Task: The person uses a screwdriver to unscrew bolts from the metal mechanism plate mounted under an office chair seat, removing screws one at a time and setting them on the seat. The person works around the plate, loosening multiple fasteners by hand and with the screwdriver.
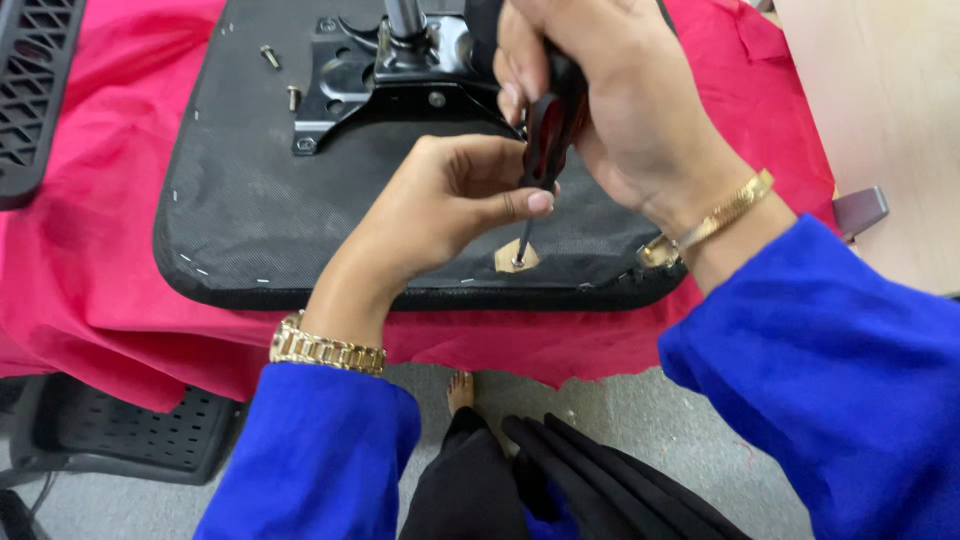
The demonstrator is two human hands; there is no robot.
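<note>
Right hand clenched around the red-and-black handle of a screwdriver, held upright; left hand pinching its shaft just above the tip, which meets a screw hole near the front edge of an upturned black seat base; seat base lying on a red cloth covering the desk; two loose bolts beside the metal mounting plate.
</note>
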